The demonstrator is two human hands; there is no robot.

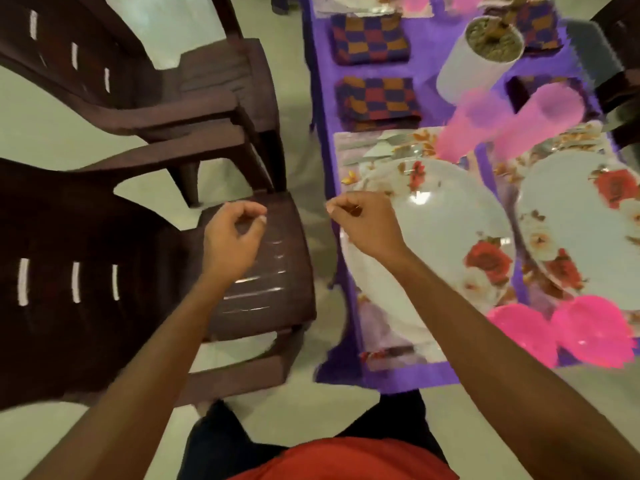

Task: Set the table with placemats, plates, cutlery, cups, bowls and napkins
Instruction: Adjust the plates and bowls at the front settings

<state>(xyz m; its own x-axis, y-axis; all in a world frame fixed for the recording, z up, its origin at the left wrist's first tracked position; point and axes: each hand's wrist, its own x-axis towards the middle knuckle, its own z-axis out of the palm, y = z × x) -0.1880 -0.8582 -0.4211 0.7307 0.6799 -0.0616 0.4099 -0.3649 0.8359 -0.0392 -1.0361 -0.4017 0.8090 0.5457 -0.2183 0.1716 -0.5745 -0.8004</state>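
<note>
A purple table (pixel 401 374) runs up the right side. On it lie floral placemats (pixel 349 147) with two white rose-patterned plates (pixel 446 223) (pixel 568 209), two pink cups (pixel 460 129) (pixel 533 116), two pink bowls (pixel 523 327) (pixel 592 327) and folded checkered napkins (pixel 377 98) (pixel 367 38). Cutlery (pixel 377 147) lies beside the near plate. My left hand (pixel 232 237) hovers over a brown chair seat, its fingers curled and holding nothing. My right hand (pixel 363 220) hangs over the table's left edge by the near plate, fingers curled, nothing visible in it.
Two brown plastic chairs (pixel 104 278) (pixel 194 84) stand left of the table on a pale floor. A white pot with a plant (pixel 474 60) stands mid-table. A dark chair (pixel 620 81) is at the right edge. More tableware shows at the far end.
</note>
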